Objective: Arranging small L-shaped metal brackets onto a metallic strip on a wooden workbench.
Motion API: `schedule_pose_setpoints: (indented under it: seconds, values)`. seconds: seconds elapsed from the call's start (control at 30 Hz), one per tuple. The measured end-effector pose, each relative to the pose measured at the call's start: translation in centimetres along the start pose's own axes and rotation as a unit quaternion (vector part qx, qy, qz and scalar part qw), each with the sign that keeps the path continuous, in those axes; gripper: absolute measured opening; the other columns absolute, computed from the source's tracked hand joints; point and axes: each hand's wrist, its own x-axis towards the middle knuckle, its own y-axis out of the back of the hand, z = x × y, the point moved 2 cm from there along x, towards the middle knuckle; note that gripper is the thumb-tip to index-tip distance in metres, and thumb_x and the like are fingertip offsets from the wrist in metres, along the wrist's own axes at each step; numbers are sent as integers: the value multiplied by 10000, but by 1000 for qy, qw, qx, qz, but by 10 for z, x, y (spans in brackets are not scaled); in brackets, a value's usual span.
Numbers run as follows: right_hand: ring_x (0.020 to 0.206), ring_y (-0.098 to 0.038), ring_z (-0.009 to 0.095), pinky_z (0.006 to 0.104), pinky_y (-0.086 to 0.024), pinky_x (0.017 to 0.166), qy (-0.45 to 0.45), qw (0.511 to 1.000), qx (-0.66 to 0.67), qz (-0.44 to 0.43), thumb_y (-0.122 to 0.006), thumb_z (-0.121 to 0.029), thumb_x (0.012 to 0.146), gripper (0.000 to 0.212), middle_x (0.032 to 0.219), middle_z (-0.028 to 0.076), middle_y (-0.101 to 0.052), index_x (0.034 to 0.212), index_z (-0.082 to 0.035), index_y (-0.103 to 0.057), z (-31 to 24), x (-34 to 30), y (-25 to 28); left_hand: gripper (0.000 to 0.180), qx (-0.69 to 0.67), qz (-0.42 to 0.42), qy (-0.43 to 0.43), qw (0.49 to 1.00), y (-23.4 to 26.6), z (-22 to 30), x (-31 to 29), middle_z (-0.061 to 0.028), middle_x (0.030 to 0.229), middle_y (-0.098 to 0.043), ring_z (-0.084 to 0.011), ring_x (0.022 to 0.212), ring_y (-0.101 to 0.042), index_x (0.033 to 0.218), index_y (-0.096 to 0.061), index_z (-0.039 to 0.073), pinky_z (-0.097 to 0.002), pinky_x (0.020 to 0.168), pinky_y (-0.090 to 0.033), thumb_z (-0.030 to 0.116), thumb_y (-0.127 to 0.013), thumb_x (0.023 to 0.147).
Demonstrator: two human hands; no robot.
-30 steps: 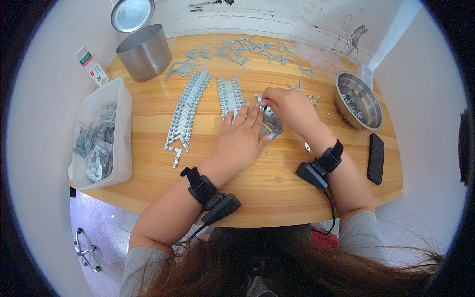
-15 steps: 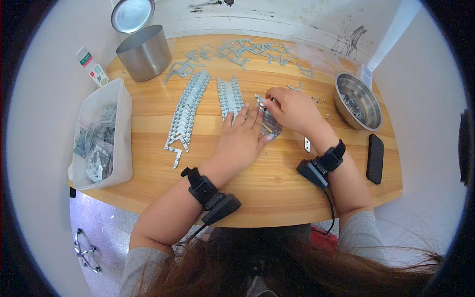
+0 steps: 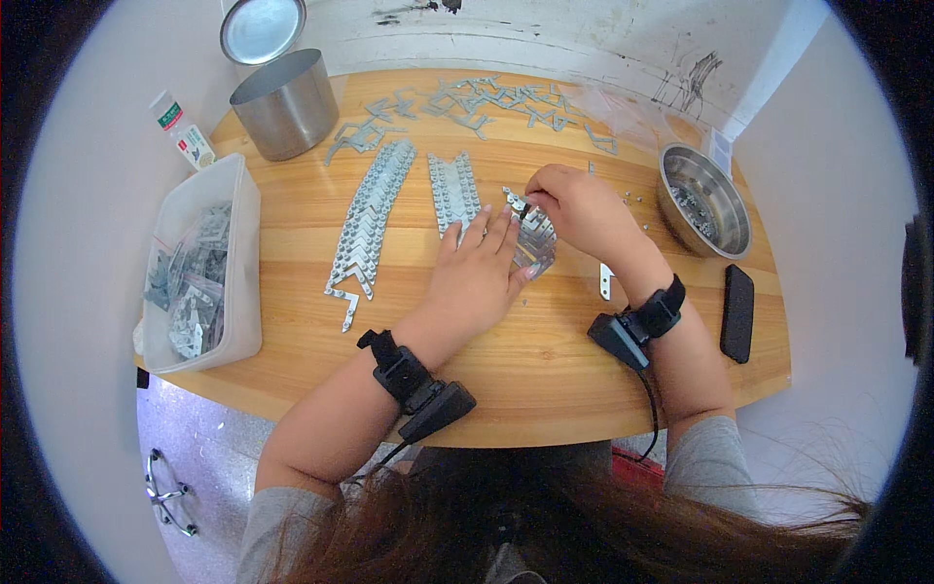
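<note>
My left hand (image 3: 479,270) lies with fingers stretched over the near end of a shorter row of overlapping grey metal angle brackets (image 3: 453,185). Its fingertips rest at the edge of a clustered set of metal pieces (image 3: 535,232), partly see-through in look. Over that cluster, my right hand (image 3: 582,216) is closed in a pinch; a tiny dark thing shows at its fingertips, too small to name. To the left runs a longer row of angle brackets (image 3: 368,219) studded with round heads, with one loose-looking bracket (image 3: 348,310) at its near end.
Loose brackets (image 3: 496,97) lie scattered at the back. At left stand a steel pot (image 3: 285,107), a white bottle (image 3: 183,131) and a plastic bin (image 3: 248,282) of bagged metal parts. At right are a steel bowl (image 3: 736,219) of small hardware, a black phone (image 3: 737,313) and a flat plate (image 3: 605,282).
My right hand has shifted slightly right, its fingertips lifting off the top of the cluster, so more of the metal pieces show. My left hand stays in place.
</note>
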Motion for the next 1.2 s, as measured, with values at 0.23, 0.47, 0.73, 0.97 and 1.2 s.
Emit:
schedule_pose_setpoints:
  seconds: [0.23,0.47,0.73,0.97,1.2]
  values:
    - [754,-613,326,399,-485,640,-70,997,4,-16,-624,-147,828,106,784,123,-636,843,-43,-636,-15,1,5,593,1,-1,7,1000,3,-1,-2,-149,1457,-361,-321,1345,-315,1363,-387,-29,-500,1071,-239,334,-496,907]
    - [736,-615,316,391,-488,626,4,998,-56,-36,-642,-165,807,154,806,114,-641,907,-49,-642,-7,0,2,589,2,3,7,1000,0,0,-1,-144,1464,-350,-315,1351,-307,1364,-390,-23,-501,1070,-236,342,-486,911]
    - [780,-630,350,447,-501,670,21,998,38,36,-566,-189,858,145,832,138,-656,922,-80,-636,-8,0,1,579,6,2,8,1000,1,0,-1,-148,1451,-369,-312,1349,-313,1362,-392,-15,-503,1072,-235,341,-481,914]
    - [658,-622,300,377,-478,585,-68,998,-7,12,-647,-207,848,176,735,137,-642,931,-52,-637,1,1,0,580,-9,3,15,1000,0,-1,-1,-147,1446,-375,-316,1348,-310,1361,-389,-13,-514,1073,-232,345,-481,915]
    - [717,-633,338,433,-490,624,-196,973,40,117,-654,-239,818,196,726,168,-638,839,-44,-650,31,0,42,581,-24,10,13,1000,-1,-1,-2,-145,1454,-366,-315,1361,-287,1365,-385,-12,-528,1085,-203,359,-469,927]
